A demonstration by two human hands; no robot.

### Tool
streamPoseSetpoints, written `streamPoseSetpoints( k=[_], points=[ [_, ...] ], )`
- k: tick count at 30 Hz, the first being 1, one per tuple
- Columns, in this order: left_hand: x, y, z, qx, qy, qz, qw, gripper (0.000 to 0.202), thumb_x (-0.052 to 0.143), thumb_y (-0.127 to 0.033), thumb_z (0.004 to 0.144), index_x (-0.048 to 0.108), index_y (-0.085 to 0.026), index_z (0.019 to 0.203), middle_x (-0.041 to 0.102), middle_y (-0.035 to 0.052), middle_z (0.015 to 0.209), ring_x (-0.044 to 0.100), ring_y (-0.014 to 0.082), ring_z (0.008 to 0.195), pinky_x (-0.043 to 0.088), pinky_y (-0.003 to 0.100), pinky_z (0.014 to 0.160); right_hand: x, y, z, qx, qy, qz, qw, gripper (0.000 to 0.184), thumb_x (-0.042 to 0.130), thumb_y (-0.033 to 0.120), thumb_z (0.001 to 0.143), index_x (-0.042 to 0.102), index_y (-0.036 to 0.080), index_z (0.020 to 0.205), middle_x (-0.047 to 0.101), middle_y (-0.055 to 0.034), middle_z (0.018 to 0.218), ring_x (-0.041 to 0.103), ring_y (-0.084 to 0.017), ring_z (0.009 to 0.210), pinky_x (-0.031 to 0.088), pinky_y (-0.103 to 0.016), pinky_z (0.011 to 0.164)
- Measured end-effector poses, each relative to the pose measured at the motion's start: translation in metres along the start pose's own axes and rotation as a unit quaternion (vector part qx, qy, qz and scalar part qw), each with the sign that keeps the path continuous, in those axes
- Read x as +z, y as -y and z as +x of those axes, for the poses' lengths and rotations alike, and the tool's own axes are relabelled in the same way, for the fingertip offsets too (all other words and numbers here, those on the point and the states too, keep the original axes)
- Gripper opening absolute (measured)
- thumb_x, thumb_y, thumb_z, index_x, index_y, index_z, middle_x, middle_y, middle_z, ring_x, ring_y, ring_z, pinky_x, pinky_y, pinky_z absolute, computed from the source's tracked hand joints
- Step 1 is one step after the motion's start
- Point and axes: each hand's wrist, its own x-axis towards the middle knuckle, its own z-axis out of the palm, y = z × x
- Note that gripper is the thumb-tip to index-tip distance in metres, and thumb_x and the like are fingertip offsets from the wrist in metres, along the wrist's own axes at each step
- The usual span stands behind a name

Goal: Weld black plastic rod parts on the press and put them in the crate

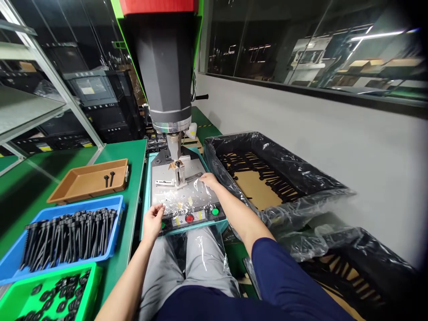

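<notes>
My left hand [154, 220] is at the front left corner of the machine's metal base plate [174, 198], beside a green button [163, 225]. Its fingers are curled and pinched together; what lies between them, if anything, cannot be made out. My right hand [210, 180] reaches over the plate's right side, fingertips closed together near a flat metal bar [194, 176]. In the middle of the plate stands a small metal fixture [179, 173] with a black part [177, 164] at its top. The machine's pointed horn [174, 145] is directly above it. Glossy clear film [200, 189] covers part of the plate.
To the left are a brown tray [72, 178] with two black parts, a blue tray [121, 207] full of long black stems, and a green tray [95, 285] of small black caps. Plastic-lined bins [281, 162] stand right. A red button [189, 218] sits in front.
</notes>
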Motion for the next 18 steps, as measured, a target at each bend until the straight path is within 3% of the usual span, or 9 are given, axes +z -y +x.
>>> streamPoseSetpoints(
  k=[4,6,10,13,16,18],
  points=[
    [-0.001,-0.023,0.020,0.054,0.022,0.068,0.996,0.038,0.064,-0.045,0.079,0.067,-0.014,0.100,0.070,0.0126,0.104,0.066,0.0242,0.095,0.050,0.040,0.089,-0.014,0.029,-0.014,-0.045,0.045,0.039,0.997,0.012,0.065,0.029,0.071,0.067,0.017,0.070,0.067,0.0004,0.064,0.060,-0.014,0.060,0.044,-0.022,0.056],
    [0.001,-0.042,0.034,0.114,0.040,0.110,0.987,0.038,0.060,-0.044,0.082,0.066,-0.015,0.106,0.068,0.0126,0.112,0.063,0.0250,0.101,0.049,0.040,0.091,-0.022,0.050,-0.024,-0.084,0.099,0.075,0.989,0.013,0.066,0.030,0.071,0.067,0.017,0.073,0.070,-0.0012,0.070,0.061,-0.014,0.061,0.046,-0.023,0.057],
    [0.011,-0.079,0.064,0.245,0.082,0.202,0.945,0.049,0.061,-0.044,0.080,0.060,-0.019,0.123,0.059,0.0112,0.129,0.052,0.0275,0.121,0.040,0.042,0.103,-0.040,0.094,-0.041,-0.150,0.229,0.201,0.941,0.021,0.072,0.034,0.070,0.065,0.015,0.075,0.073,-0.0083,0.083,0.068,-0.018,0.074,0.051,-0.027,0.063],
    [0.015,-0.098,0.086,0.297,0.117,0.242,0.916,0.063,0.068,-0.046,0.074,0.055,-0.019,0.130,0.057,0.0116,0.133,0.046,0.0302,0.127,0.033,0.043,0.108,-0.051,0.118,-0.043,-0.153,0.268,0.261,0.915,0.029,0.075,0.039,0.070,0.063,0.014,0.076,0.073,-0.0092,0.084,0.070,-0.020,0.075,0.053,-0.029,0.065],
    [0.009,-0.106,0.108,0.286,0.148,0.279,0.904,0.064,0.071,-0.047,0.071,0.058,-0.019,0.127,0.069,0.0091,0.109,0.060,0.0292,0.103,0.040,0.041,0.097,-0.055,0.127,-0.032,-0.131,0.243,0.299,0.913,0.028,0.077,0.038,0.069,0.061,0.015,0.075,0.073,-0.0064,0.081,0.069,-0.017,0.070,0.054,-0.027,0.064],
    [0.000,-0.109,0.123,0.244,0.174,0.278,0.913,0.049,0.067,-0.048,0.074,0.066,-0.018,0.114,0.071,0.0057,0.090,0.062,0.0234,0.080,0.045,0.036,0.082,-0.053,0.128,-0.020,-0.098,0.206,0.310,0.923,0.025,0.076,0.034,0.069,0.059,0.016,0.072,0.071,-0.0039,0.073,0.067,-0.015,0.064,0.053,-0.024,0.060]
  ],
)
